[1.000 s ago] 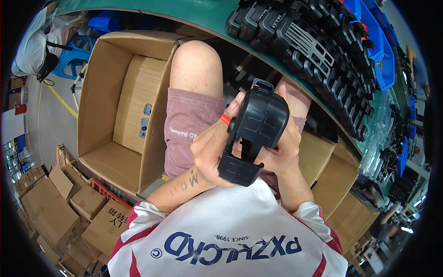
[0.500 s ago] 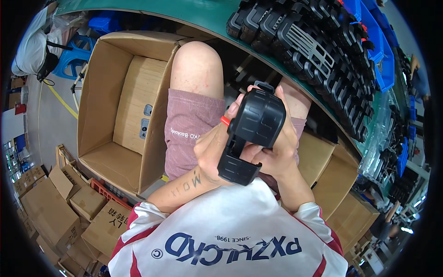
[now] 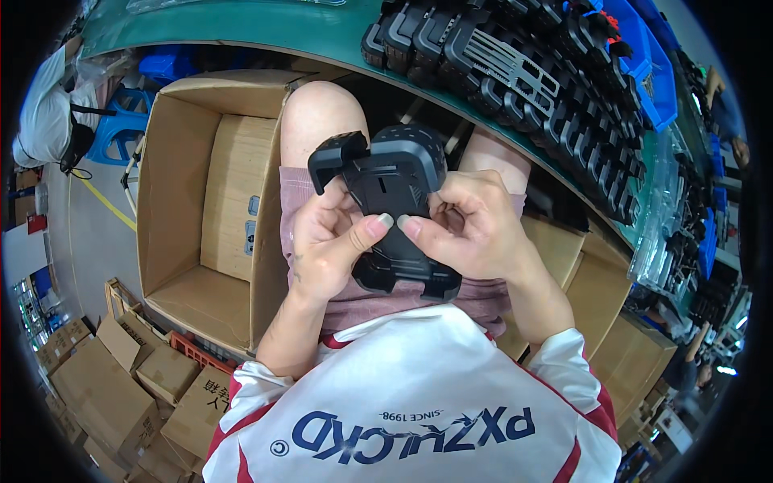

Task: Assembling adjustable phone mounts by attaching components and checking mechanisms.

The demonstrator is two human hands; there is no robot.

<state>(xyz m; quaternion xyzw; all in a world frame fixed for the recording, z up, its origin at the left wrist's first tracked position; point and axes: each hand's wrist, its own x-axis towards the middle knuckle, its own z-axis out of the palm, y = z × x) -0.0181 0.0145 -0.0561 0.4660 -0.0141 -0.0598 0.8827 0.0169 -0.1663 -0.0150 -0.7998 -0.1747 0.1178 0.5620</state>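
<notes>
Above my lap I hold a black plastic phone holder (image 3: 385, 191) with hooked corner jaws, its flat face turned up. My left hand (image 3: 328, 240) grips its left side, thumb pressed on the middle of the face. From the other side my right hand (image 3: 471, 229) clasps it, its thumb on the face close to the left thumb. The fingers curled behind the holder are partly hidden. On the green table (image 3: 266, 30) in front, many similar black holders (image 3: 515, 88) are packed in rows at the right.
An open cardboard box (image 3: 181, 193) with small grey metal parts (image 3: 250, 235) inside stands left of my legs. Blue bins (image 3: 656, 88) sit at the far right. Cartons (image 3: 105, 370) are piled at lower left, near a blue stool (image 3: 121, 125). More cardboard (image 3: 600, 306) lies at my right.
The phone holder has been turned so its flat face shows instead of its rounded end. Both thumbs have come onto that face. The red piece seen beside it earlier is out of sight.
</notes>
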